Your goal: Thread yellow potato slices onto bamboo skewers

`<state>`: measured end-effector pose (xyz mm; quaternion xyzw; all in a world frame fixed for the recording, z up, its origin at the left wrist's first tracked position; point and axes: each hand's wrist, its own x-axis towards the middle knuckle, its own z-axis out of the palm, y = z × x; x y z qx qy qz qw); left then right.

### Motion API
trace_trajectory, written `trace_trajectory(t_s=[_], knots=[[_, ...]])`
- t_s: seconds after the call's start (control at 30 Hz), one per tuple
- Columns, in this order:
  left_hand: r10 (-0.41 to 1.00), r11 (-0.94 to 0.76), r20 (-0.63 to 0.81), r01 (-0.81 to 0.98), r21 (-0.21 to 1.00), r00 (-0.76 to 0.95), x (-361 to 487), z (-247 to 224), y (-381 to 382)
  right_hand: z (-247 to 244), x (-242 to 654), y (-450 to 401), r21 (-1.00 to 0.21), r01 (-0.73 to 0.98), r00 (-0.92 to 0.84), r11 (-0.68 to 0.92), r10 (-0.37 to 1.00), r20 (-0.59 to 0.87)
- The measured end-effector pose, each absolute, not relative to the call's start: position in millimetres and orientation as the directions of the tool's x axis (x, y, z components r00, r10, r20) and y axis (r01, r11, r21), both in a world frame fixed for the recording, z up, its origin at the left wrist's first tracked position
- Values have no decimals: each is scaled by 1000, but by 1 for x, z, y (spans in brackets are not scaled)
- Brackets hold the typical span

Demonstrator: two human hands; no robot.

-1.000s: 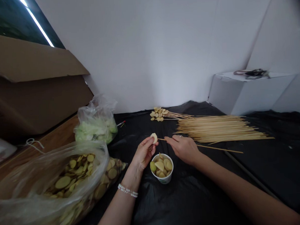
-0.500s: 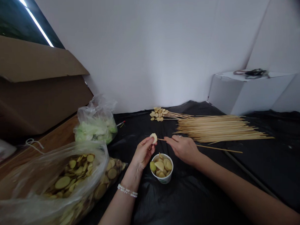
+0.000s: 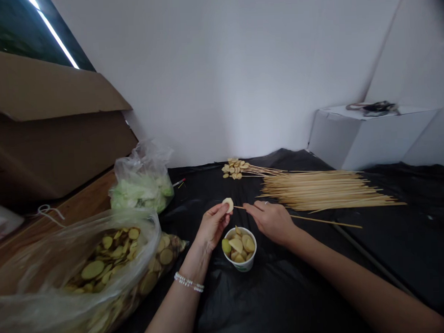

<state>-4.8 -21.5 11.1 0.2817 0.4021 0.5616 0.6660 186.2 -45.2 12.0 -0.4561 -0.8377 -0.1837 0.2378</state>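
Between thumb and fingers, my left hand pinches a pale potato slice. My right hand is closed round a long bamboo skewer, whose tip meets the slice's right edge; how deep it goes in is hidden. Just below both hands stands a white paper cup full of cut potato pieces. Beyond them lie several skewers with slices on their ends, beside a wide spread of bare bamboo skewers.
On the left, an open plastic bag holds many potato slices, with a bag of pale green vegetables behind it. A cardboard box stands further left. At the back right, a white box carries a dark tangled item. Black sheeting covers the table.
The skewer's far end has shifted very slightly to the right. Both hands keep nearly the same place and grip.
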Motion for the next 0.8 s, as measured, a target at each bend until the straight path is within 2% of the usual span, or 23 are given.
trace_trajectory(t_s=[0.47,0.67,0.8], knots=[[976,199,-219,-479,855,16,-4,7,-21,13,180,-52,67,862,-476,503,755,451],[973,216,-226,-471,855,37,-2,-1,-20,14,175,-52,-31,875,-438,483,818,373],[974,212,-225,-462,861,28,-1,1,-21,16,176,-50,-56,871,-439,488,825,357]])
